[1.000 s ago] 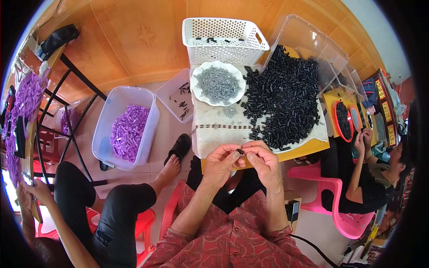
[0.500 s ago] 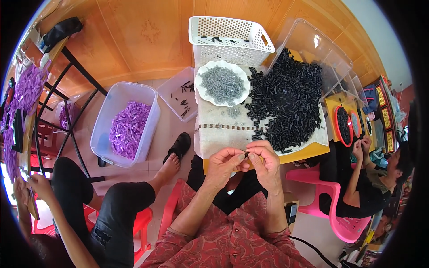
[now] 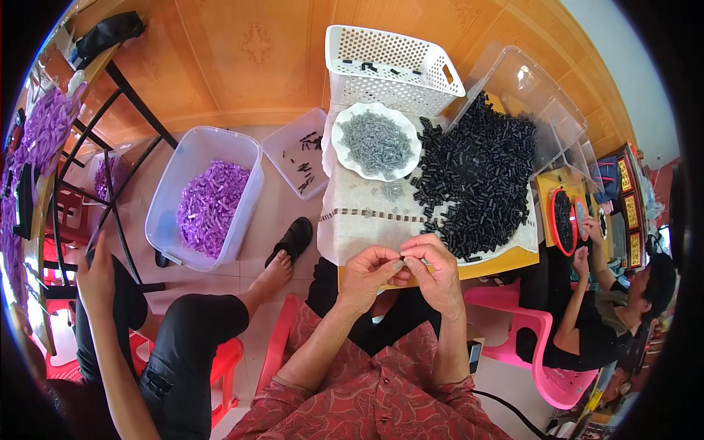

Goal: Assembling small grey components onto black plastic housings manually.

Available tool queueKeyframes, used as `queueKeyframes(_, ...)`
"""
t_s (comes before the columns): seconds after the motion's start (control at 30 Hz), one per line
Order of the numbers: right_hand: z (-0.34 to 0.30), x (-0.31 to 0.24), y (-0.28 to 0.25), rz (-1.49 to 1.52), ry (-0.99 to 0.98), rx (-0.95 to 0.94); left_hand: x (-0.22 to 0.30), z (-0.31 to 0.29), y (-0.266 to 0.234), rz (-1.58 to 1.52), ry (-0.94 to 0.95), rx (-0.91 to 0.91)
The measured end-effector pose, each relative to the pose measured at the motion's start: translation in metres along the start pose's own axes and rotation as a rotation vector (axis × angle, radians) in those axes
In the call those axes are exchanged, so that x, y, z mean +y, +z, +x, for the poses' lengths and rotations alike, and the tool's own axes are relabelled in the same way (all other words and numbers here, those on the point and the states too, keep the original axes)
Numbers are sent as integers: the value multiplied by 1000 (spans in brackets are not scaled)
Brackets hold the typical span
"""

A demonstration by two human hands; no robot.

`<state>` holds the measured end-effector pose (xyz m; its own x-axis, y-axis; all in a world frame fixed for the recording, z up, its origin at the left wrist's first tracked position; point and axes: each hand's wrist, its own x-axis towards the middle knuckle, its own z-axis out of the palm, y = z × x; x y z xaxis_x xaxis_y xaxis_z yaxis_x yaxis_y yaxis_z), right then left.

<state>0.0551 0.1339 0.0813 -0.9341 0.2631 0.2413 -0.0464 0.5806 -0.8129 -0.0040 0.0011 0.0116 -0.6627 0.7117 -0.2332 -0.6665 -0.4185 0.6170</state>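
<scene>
In front of my chest, at the table's near edge, my left hand [image 3: 371, 275] and my right hand [image 3: 434, 273] meet with thumbs and forefingers pinched together. Whatever sits between the fingertips is too small and covered to make out. Beyond them a large heap of small black plastic pieces [image 3: 477, 183] spreads over the table's right side. A white scalloped plate [image 3: 342, 163] holds small clear grey pieces [image 3: 377, 142]. Several more clear bits [image 3: 392, 191] lie loose on the pale cloth [image 3: 352, 238] nearer to me.
A white perforated basket [image 3: 389, 92] and a clear plastic bin [image 3: 539, 81] stand at the back. On the floor to the left is a tub [image 3: 253, 198] of purple pieces [image 3: 213, 209]. One person [image 3: 194, 345] sits left; another [image 3: 609, 315] works on the right beside a red tray [image 3: 554, 238].
The dark piece seen between my fingertips earlier no longer shows; my hands stay almost in place. The left person's hand has moved off the table edge; the right person's hand reaches toward the trays.
</scene>
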Motion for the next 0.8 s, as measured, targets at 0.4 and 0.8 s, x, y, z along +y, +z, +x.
queueKeyframes(0.4, 50, 39, 18, -481, -153, 176, 4, 0, 2, 1, -40, 4)
queueKeyframes(0.8, 55, 51, 13, -642, -106, 167, 1, 2, -4, -18, -32, -28)
